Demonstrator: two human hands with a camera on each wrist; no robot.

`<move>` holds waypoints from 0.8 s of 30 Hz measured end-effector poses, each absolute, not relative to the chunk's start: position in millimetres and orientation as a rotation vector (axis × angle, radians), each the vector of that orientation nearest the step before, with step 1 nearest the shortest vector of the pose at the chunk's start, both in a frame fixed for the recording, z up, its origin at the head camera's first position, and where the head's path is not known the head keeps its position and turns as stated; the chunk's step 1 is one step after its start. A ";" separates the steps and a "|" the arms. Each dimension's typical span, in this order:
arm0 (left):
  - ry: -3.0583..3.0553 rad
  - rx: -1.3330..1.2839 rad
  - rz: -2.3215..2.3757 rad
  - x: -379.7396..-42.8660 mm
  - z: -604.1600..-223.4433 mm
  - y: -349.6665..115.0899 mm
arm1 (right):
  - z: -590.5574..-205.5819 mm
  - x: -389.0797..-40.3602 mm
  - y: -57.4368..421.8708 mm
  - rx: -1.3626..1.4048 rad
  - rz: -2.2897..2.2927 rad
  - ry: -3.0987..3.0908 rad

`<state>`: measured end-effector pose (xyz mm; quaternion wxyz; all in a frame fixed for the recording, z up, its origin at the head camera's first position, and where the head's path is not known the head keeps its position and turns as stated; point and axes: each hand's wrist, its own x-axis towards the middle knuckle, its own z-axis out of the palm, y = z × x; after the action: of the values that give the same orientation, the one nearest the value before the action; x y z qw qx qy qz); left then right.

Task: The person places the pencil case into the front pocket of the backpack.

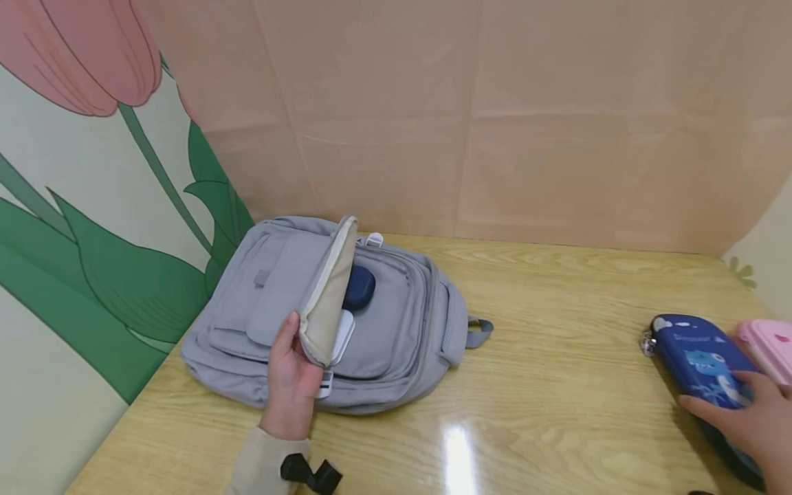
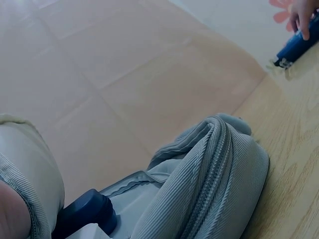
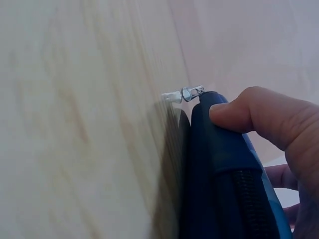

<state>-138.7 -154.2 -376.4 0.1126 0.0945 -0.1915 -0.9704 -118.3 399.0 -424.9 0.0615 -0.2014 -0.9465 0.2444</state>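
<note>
A grey backpack (image 1: 396, 323) lies on the table. My left hand (image 1: 295, 375) pinches the edge of its front pocket flap (image 1: 328, 309) and holds it raised, thumb on the outer side. Inside the pocket show a small dark blue rounded case (image 1: 360, 287) and part of a flat white item (image 1: 343, 338). Far to the right, my right hand (image 1: 751, 416) grips a blue zippered pencil case (image 1: 699, 344) with a dinosaur picture. In the right wrist view its thumb (image 3: 234, 115) presses the case's edge, close to the silvery zipper charm (image 3: 193, 92).
A pink case (image 1: 770, 347) lies just beyond the pencil case at the right edge. The wooden table (image 1: 532, 344) ends at a hanging beige cloth (image 1: 495, 137). A wall with painted tulips (image 1: 93, 261) rises on the left.
</note>
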 end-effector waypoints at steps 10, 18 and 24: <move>-0.554 0.255 -2.850 -137.7 -376.0 -154.8 | -425.9 -120.9 399.3 -0.725 0.817 -2.836; -0.569 0.178 -2.853 -138.8 -378.7 -155.7 | -433.0 -124.0 398.5 -0.748 0.789 -2.761; -0.638 -0.013 -2.842 -144.9 -396.9 -161.5 | -431.5 -126.6 395.5 -0.740 0.804 -2.710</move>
<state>-144.9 -161.5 -396.9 0.1144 -0.0044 -0.2177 -0.9693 -126.6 395.5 -431.5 0.1095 -0.2519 -0.9219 0.2733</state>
